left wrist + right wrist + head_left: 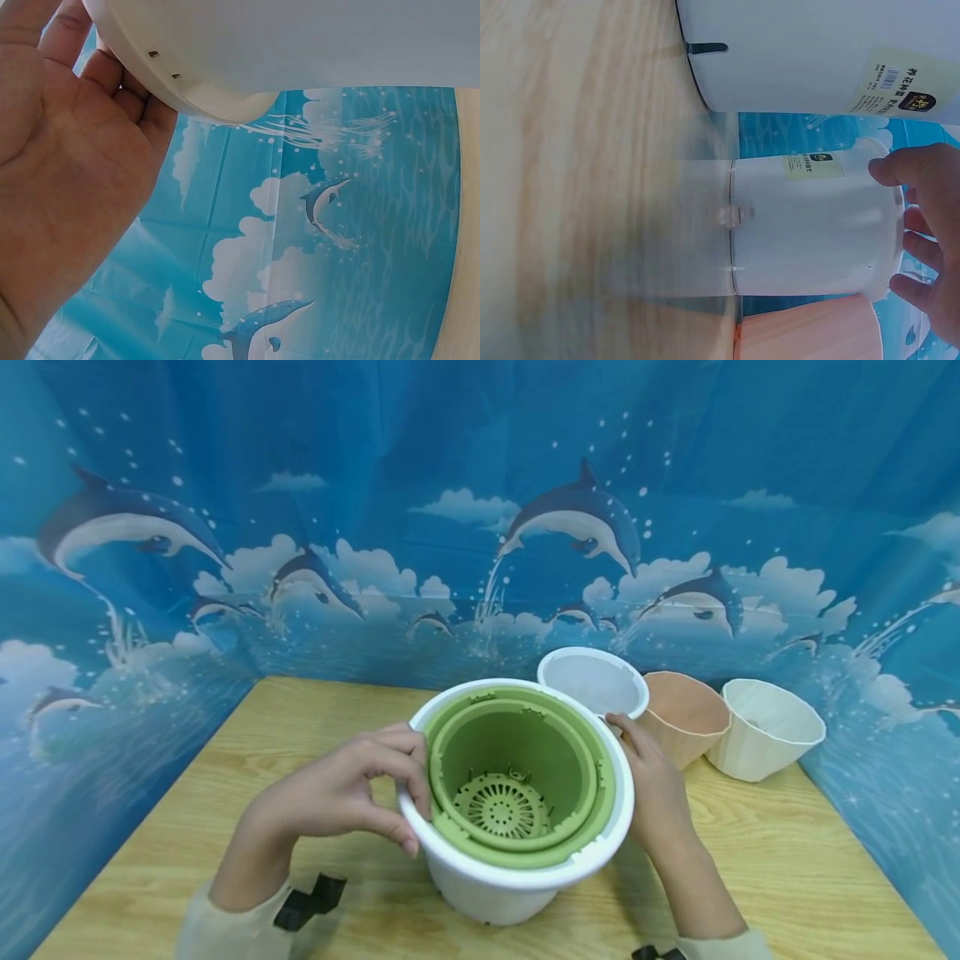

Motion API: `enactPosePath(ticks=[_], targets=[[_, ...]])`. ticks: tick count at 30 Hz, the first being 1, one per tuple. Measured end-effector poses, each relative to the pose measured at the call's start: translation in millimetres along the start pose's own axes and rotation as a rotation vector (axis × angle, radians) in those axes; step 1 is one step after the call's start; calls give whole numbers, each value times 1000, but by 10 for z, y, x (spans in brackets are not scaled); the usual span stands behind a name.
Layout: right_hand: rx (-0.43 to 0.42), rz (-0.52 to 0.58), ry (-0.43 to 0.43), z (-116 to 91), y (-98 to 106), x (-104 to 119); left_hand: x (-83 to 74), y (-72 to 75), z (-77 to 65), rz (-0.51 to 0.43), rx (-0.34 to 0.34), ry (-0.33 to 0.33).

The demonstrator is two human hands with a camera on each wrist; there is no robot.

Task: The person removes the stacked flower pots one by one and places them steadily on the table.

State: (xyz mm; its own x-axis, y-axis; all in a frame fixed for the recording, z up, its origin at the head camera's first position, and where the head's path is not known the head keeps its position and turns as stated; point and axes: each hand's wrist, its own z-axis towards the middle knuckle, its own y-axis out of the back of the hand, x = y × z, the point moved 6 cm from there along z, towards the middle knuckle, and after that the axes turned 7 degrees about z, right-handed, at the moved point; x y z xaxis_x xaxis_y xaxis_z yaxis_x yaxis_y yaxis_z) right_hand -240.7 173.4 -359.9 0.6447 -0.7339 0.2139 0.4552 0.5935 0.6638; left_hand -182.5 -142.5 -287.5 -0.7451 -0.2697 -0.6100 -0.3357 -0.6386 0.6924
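A large white flowerpot (498, 893) stands on the table with two green slotted pot liners (501, 810) nested inside it. My left hand (341, 789) grips its left rim, fingers over the edge and thumb against the outside. In the left wrist view, that hand (75, 165) lies along the underside of the rim. On the pot's right is my right hand (656, 789), fingers spread beside the rim. A second white flowerpot (810, 232) stands behind; in the right wrist view the right thumb (889, 171) overlaps its rim.
Beyond the right hand, a terracotta-coloured pot (686, 714) and a cream faceted pot (772, 727) stand in a row with the second white pot. The wooden table (172, 860) ends at a blue dolphin-print curtain (420, 460).
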Motion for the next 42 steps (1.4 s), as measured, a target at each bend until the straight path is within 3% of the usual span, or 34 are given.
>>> enactPosePath(ticks=[7, 14, 17, 22, 30, 35, 42], targets=[[-31, 37, -66, 33, 89, 13, 23, -7, 4, -1, 2, -5], [-299, 150, -95, 159, 465, 148, 35, -10, 9, 1, 1, -9], [-339, 267, -60, 217, 577, 282, 38, -9, 7, 1, 1, -8], [-272, 398, 35, 277, 674, 618, 40, -10, 3, 10, 1, -11], [-124, 515, 319, 296, 719, 1201, 35, -5, 5, 6, 0, -16], [39, 469, 391, 252, 651, 1367, 32, -9, 8, 8, 3, -13], [276, 275, 367, 160, 498, 1395, 24, -9, -4, 2, 0, -4]])
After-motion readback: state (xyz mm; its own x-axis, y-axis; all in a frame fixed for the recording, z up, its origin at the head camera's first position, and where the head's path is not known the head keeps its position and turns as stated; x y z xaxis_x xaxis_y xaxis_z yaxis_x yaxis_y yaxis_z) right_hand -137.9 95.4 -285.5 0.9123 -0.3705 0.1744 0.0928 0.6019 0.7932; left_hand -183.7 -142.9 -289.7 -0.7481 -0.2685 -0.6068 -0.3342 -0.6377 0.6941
